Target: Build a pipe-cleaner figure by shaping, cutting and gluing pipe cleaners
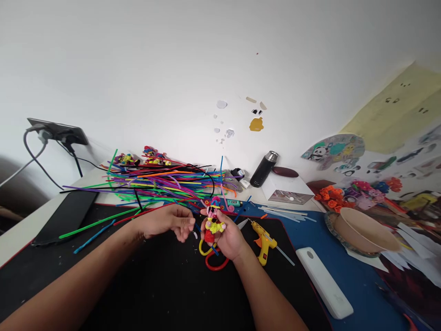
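A small doll of twisted pipe cleaners (215,226), with a blue and red top, a pink head with dark eyes, a yellow middle and a red lower part, is held upright in my right hand (231,236). My left hand (169,222) hovers just left of the doll, apart from it. Its fingers are loosely bent and somewhat spread, and nothing shows in them. Beneath the doll lies a pair of scissors with red and yellow handles (217,268), partly hidden by my right hand.
A yellow glue gun (264,241) lies right of my right hand, near a white oblong case (324,281). Behind my hands are heaped pipe cleaners (165,181), a black flask (264,169) and a lighter (233,203). A phone-like black slab (65,216) lies left; a bowl (368,230) stands right.
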`<state>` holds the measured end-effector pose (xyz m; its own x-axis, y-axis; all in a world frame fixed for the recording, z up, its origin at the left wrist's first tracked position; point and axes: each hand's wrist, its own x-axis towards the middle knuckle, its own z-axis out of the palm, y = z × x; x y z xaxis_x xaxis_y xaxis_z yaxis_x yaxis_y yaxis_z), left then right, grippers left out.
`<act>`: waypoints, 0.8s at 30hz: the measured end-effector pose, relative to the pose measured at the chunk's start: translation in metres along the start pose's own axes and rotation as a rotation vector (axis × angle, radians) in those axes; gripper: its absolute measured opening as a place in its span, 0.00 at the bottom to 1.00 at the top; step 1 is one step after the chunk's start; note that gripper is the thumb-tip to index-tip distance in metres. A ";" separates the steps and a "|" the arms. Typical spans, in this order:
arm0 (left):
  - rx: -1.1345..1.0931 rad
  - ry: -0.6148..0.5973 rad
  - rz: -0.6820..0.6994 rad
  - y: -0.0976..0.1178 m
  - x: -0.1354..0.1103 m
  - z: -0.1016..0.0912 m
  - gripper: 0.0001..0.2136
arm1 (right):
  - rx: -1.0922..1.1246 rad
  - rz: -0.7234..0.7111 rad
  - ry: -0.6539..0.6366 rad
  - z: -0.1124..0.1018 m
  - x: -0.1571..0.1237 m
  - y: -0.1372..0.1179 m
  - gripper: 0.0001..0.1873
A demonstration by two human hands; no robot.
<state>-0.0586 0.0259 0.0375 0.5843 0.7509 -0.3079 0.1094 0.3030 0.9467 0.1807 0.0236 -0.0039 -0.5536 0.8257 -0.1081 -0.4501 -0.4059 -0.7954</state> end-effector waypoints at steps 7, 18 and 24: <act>0.069 -0.118 -0.031 0.006 -0.003 0.007 0.22 | -0.001 -0.013 0.043 -0.005 0.002 0.004 0.32; -0.181 -0.092 -0.052 -0.013 0.007 0.019 0.20 | -0.023 -0.070 0.127 0.001 0.004 0.006 0.33; -0.406 -0.034 -0.039 -0.019 0.014 0.029 0.18 | -0.034 -0.128 0.170 0.000 0.003 0.000 0.31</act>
<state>-0.0289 0.0139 0.0175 0.6132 0.7163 -0.3330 -0.1905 0.5432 0.8177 0.1790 0.0264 -0.0038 -0.3664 0.9249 -0.1015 -0.4833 -0.2824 -0.8287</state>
